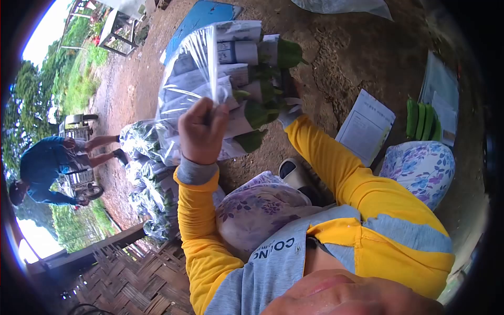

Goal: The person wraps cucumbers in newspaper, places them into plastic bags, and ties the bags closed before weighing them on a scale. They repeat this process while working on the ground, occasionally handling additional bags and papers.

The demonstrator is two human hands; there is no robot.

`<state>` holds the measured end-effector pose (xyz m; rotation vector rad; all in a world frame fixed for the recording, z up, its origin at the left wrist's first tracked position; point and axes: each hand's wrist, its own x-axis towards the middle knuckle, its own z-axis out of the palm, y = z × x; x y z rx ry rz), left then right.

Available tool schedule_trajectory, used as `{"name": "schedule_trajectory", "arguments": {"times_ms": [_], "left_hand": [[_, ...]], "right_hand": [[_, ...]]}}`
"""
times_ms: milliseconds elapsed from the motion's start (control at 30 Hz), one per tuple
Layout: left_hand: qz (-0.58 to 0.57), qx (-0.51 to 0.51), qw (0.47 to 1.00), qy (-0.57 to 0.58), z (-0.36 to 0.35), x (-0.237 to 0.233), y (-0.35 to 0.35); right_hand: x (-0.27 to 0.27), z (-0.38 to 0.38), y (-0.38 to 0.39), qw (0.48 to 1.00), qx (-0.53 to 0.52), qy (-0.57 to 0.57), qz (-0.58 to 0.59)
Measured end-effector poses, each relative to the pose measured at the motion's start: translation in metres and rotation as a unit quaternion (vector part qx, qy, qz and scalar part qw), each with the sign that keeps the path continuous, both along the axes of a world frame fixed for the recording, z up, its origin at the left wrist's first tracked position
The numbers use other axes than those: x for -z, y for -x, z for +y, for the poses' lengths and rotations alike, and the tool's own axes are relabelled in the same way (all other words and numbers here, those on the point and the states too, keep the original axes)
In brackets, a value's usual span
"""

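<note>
My left hand (202, 131) is closed, its fingers pinching the edge of a clear plastic bag (210, 58) and pulling it taut. Inside the bag lie several long green vegetables (258, 113), each rolled in printed paper (236, 52), with their green ends sticking out toward the right. My right hand is mostly hidden behind those ends; its grey cuff (292, 114) and yellow sleeve (315, 142) reach up close beside the bag's open side. The fingers of that hand do not show.
Filled plastic bags (149, 184) lie on the ground to the left. A person (47, 168) bends near a cart (79, 178) beyond them. At right are a stack of printed paper (366, 126), loose green vegetables (421, 119) and plastic sheets (438, 79). A blue board (202, 18) lies ahead.
</note>
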<state>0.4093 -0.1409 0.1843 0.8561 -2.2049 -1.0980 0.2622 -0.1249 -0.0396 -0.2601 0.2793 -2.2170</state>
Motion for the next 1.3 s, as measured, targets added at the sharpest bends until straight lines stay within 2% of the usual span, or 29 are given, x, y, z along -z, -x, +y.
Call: {"name": "schedule_trajectory", "arguments": {"times_ms": [133,200,267,333,400,433,567,667,733,800,833,867,900,933,967,1033,1067,1167,1200,1300], "left_hand": [[0.018,0.076,0.993,-0.089,0.032,-0.007,0.010],[0.034,0.112,0.986,-0.123,0.043,-0.006,0.018],[0.051,0.133,0.971,-0.191,0.049,0.008,0.030],[0.070,0.149,0.949,-0.270,0.048,0.030,0.046],[0.077,0.111,0.911,-0.390,0.050,0.047,0.066],[0.076,0.088,0.886,-0.450,0.050,0.055,0.074],[0.047,0.045,0.823,-0.564,0.027,0.108,0.097],[0.058,0.011,0.846,-0.530,0.018,0.104,0.107],[0.074,0.004,0.856,-0.511,0.010,0.100,0.105],[0.099,-0.008,0.843,-0.529,-0.003,0.105,0.098],[0.111,-0.012,0.835,-0.538,-0.008,0.107,0.094],[0.120,-0.014,0.831,-0.543,-0.010,0.106,0.090],[0.131,-0.010,0.832,-0.539,-0.014,0.107,0.087],[0.143,-0.007,0.833,-0.534,-0.016,0.109,0.083],[0.155,-0.006,0.834,-0.530,-0.018,0.112,0.079],[0.166,-0.002,0.826,-0.538,-0.018,0.111,0.075],[0.171,0.004,0.823,-0.541,-0.020,0.111,0.074],[0.190,0.013,0.807,-0.560,-0.024,0.112,0.068],[0.191,0.023,0.802,-0.566,-0.026,0.113,0.067],[0.192,0.051,0.791,-0.579,-0.025,0.115,0.063]], "right_hand": [[-0.047,0.066,0.023,0.983,0.077,-0.119,0.114],[-0.057,0.111,0.043,0.968,0.110,-0.182,0.131],[-0.043,0.156,0.064,0.972,0.113,-0.189,0.080],[0.002,0.205,0.079,0.994,0.039,-0.090,-0.046],[0.021,0.235,0.090,0.992,0.021,-0.063,-0.109],[0.024,0.246,0.091,0.989,0.040,-0.088,-0.112],[0.055,0.268,0.116,0.971,0.090,-0.193,-0.113],[0.024,0.262,0.120,0.974,0.093,-0.188,-0.084],[0.024,0.264,0.140,0.961,0.040,-0.265,-0.068],[0.011,0.268,0.164,0.945,-0.034,-0.322,-0.049],[0.011,0.272,0.178,0.927,-0.029,-0.374,0.005],[0.007,0.282,0.195,0.887,-0.063,-0.454,0.054],[0.015,0.294,0.223,0.836,-0.095,-0.518,0.155],[-0.033,0.292,0.221,0.764,-0.096,-0.552,0.319],[-0.049,0.292,0.232,0.730,-0.091,-0.537,0.414],[-0.119,0.275,0.222,0.604,-0.062,-0.559,0.565],[-0.145,0.266,0.215,0.478,-0.036,-0.585,0.655],[-0.197,0.235,0.186,0.364,-0.003,-0.606,0.707],[-0.206,0.230,0.180,0.354,0.026,-0.598,0.719],[-0.238,0.211,0.150,0.388,0.093,-0.504,0.766]]}}
